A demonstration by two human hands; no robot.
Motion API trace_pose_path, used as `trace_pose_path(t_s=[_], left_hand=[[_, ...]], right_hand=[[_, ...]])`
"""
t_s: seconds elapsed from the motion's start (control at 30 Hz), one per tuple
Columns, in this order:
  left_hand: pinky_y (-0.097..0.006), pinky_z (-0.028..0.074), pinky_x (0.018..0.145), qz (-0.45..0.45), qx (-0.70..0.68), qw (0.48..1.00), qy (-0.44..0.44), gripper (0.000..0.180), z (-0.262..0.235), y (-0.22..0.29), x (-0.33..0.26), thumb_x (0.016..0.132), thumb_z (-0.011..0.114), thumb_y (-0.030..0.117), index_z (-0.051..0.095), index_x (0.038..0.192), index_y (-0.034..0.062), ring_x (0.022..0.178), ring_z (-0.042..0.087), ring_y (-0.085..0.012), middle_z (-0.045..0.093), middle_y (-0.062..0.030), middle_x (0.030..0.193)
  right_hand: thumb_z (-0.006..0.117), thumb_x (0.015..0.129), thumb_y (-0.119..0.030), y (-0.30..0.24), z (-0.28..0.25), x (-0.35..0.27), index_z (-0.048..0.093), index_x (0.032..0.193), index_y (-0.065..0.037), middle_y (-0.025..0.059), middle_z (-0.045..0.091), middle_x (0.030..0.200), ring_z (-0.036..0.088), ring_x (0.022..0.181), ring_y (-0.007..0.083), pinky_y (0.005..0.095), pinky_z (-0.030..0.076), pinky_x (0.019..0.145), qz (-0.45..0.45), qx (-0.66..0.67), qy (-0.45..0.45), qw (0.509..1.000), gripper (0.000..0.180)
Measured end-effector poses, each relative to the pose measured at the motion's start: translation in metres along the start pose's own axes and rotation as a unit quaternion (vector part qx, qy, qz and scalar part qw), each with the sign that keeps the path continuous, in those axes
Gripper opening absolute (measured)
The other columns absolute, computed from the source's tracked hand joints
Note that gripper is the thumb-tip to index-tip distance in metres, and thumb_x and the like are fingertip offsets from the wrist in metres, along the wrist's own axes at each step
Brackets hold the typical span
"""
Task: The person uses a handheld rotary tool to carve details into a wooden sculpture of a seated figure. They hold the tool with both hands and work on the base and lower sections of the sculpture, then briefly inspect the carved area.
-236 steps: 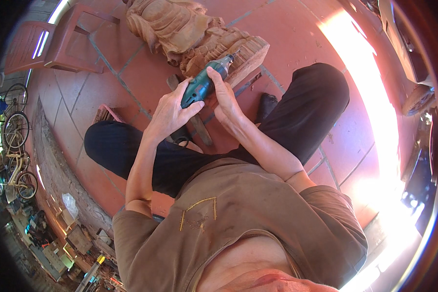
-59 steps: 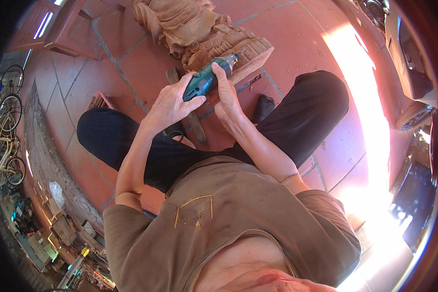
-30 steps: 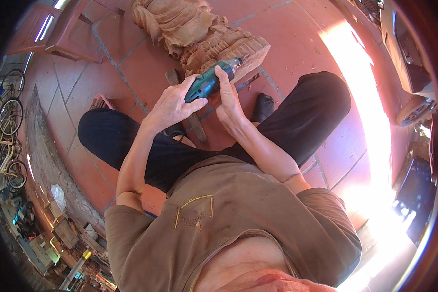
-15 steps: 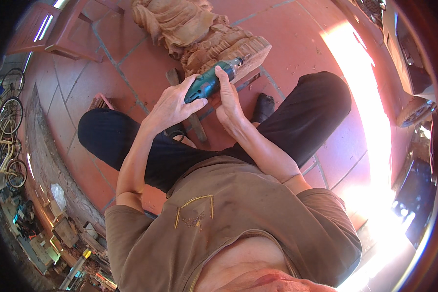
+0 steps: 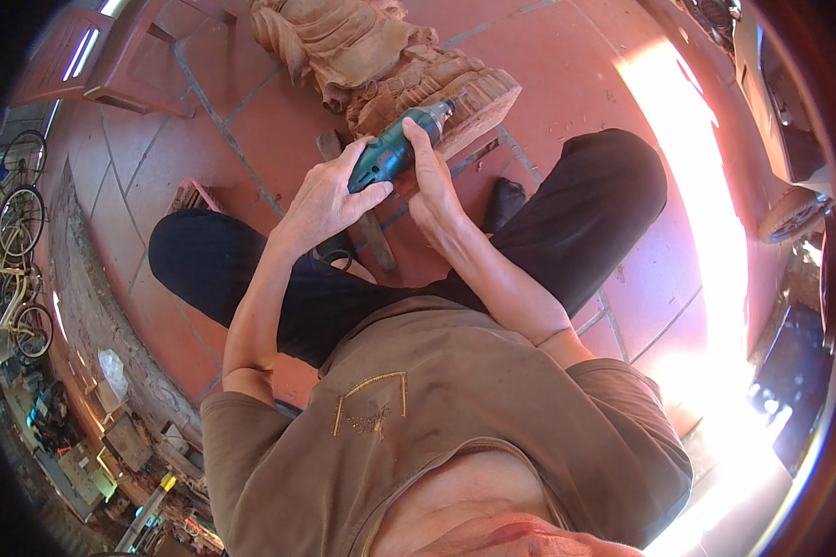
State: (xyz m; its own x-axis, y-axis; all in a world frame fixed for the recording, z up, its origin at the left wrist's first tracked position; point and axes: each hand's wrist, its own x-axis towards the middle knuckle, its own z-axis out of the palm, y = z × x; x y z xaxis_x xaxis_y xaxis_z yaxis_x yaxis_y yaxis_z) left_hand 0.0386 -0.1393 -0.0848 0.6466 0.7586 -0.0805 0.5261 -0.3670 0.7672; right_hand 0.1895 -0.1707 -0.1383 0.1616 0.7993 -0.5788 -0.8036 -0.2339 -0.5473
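Note:
A green die grinder (image 5: 386, 160) is held between both hands, its nose pointing up and to the right. My left hand (image 5: 330, 200) is closed round the rear of its body, the thumb lying along the near side. My right hand (image 5: 432, 186) grips it closer to the nose, thumb on top, with the other fingers mostly hidden beneath. Beyond lies a carved wooden statue (image 5: 358, 46) with draped folds and a layered base (image 5: 474, 97). The grinder's tip overlaps that base in view; I cannot tell whether they touch.
A wooden bar (image 5: 375, 243) lies on the tiled floor (image 5: 223, 167) between my feet. At the upper left stands a reddish chair (image 5: 130, 84). Bicycles (image 5: 20, 218) and a clutter of tools line the left side. Small wood chips are scattered at right, near a wheel (image 5: 794, 213).
The grinder has shifted slightly up and left, its nose turned a little more upward. Both hands have moved with it and keep their grip. The statue stays in place.

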Motion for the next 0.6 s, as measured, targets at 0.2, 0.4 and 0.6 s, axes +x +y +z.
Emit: trace_pose_path(t_s=[0.2,0.4,0.6], left_hand=[[-0.046,0.052,0.078,0.003,0.012,1.0,0.011,0.064,0.0009,-0.0034,0.0019,0.085,0.07,0.035,0.047,0.133,-0.0011,0.091,0.067,-0.0444,0.066,-0.0292,0.097],[-0.046,0.052,0.078,0.003,0.004,1.0,0.009,0.064,0.0015,-0.0023,0.0013,0.085,0.07,0.034,0.047,0.133,-0.0009,0.091,0.067,-0.0443,0.066,-0.0292,0.098],[-0.046,0.051,0.078,0.004,0.005,1.0,-0.001,0.063,0.0009,0.0024,0.0014,0.085,0.07,0.033,0.047,0.133,-0.0008,0.092,0.066,-0.0449,0.066,-0.0292,0.1]], right_hand=[[0.071,0.083,-0.053,0.0004,-0.0013,0.0057,0.063,0.093,-0.007,0.0028,0.065,0.08,0.064,0.066,0.015,0.0312,0.051,0.059,0.005,-0.012,-0.009,1.0,0.048],[0.071,0.083,-0.054,0.002,-0.0028,0.0064,0.063,0.093,-0.007,0.0027,0.065,0.078,0.064,0.064,0.015,0.0308,0.05,0.055,-0.003,-0.008,-0.009,1.0,0.048],[0.07,0.083,-0.054,0.0023,-0.0057,0.0031,0.063,0.093,-0.007,0.0036,0.065,0.078,0.064,0.064,0.0152,0.0324,0.052,0.056,-0.014,-0.011,-0.003,1.0,0.049]])
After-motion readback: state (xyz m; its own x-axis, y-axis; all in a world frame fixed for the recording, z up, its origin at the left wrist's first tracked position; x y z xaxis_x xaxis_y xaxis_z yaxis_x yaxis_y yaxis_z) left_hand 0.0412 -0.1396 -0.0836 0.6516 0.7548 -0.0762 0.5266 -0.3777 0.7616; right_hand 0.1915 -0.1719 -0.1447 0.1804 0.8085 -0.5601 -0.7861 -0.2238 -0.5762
